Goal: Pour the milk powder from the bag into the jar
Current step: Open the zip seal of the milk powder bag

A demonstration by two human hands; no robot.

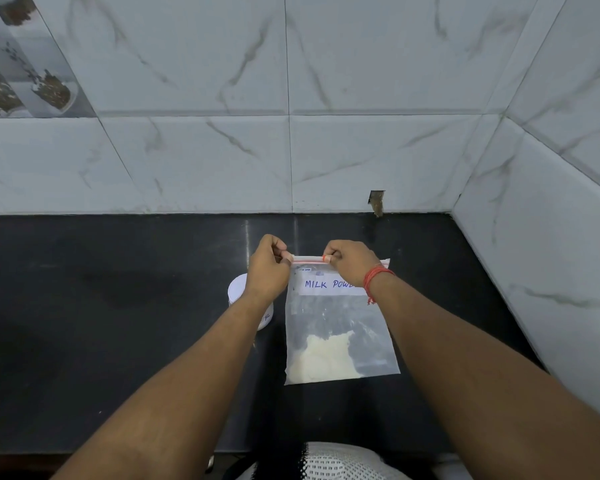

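From the head camera, looking down at a black counter (118, 306) set against a marble-tiled wall (361, 150), a clear zip bag (340, 327) lies flat with its sealed top pointing away from the person and a handwritten milk powder label (329, 284) just under the seal. The left hand (269, 268) pinches the left end of the red-striped zip strip (307, 259) between thumb and curled fingers, and the right hand (349, 259), with a red thread (376, 275) round its wrist, pinches the same strip a little further along, so both hands are closed on the bag's mouth, with the rest of the bag trailing toward the person below them. The milk powder (321, 358) sits as a pale heap in the near bottom corner, well apart from where the fingers hold. The jar (238, 289) stands just left of the bag, mostly hidden behind the left wrist, with only its white top and part of its side showing; whether it is lidded I cannot tell. The bag looks thin, limp and slick, and light with so little in it, so it would likely sag and fold if lifted by one edge. The stiffer zip strip seems the sensible place to hold for opening, while pouring probably calls for a grip at the top corner and a lift from the bottom.
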